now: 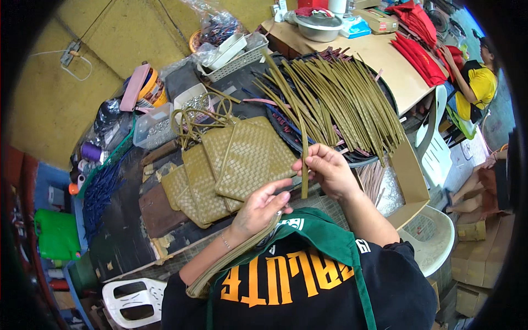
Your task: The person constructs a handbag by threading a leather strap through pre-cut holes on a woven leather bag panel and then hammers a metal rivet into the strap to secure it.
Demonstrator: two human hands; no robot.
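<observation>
Right hand (329, 169) pinches a strip (304, 190), bags (250, 165) at its nine o'clock. Left hand (256, 212) curves fingers loosely; I cannot tell its hold.

Two hands: left hand (261, 206), right hand (328, 171). One olive strip (304, 181) in right; strips in pile (352, 102) too many to count. At least three woven olive pouches (250, 159) near front edge of dark surface (124, 234). Toward back edge: two small containers (142, 131), one perforated basket (237, 65).
</observation>
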